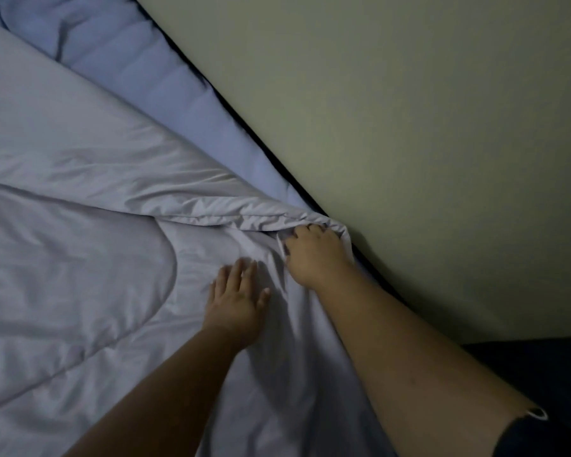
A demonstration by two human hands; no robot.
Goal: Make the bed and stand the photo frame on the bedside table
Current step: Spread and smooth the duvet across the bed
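A pale grey comforter covers most of the bed, with a folded edge running diagonally towards the wall. A bluer sheet shows beyond it along the bed's far side. My right hand grips the comforter's bunched corner right beside the wall. Flat on the fabric just to its left lies my left hand, fingers spread. No photo frame or bedside table is in view.
A plain greenish wall runs diagonally along the bed's right side, with a dark gap between the mattress and the wall. A dark area lies at the lower right.
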